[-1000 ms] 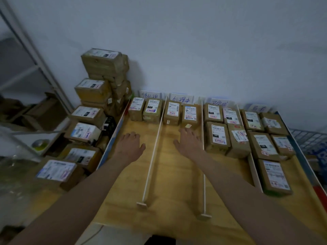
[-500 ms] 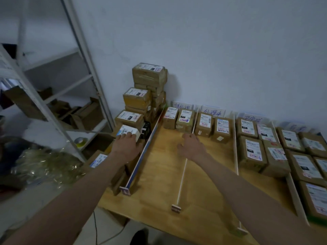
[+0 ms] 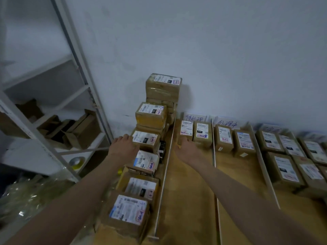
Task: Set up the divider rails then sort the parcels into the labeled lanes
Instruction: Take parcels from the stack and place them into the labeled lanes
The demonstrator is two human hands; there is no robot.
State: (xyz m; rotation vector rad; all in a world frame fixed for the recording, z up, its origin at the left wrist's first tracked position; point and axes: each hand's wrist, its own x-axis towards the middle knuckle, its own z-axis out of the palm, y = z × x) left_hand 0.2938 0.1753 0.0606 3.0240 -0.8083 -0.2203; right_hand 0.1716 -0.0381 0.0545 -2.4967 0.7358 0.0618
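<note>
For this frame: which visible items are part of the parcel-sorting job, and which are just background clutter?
Job items:
unsorted parcels stacked left of the table
left hand touching one
right hand in the first lane
divider rails
lane labels
sorted parcels

Lying about:
shelf rack
empty cartons on it
tape roll
plastic wrap

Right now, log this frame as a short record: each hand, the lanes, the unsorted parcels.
left hand: reaches over the unsorted pile, resting on a parcel; grip unclear
right hand: open, at the near end of a parcel in the leftmost lane
lanes: rails in place on the table, parcels lined up at the wall end
unsorted pile: stacked left of the table, against the wall
</note>
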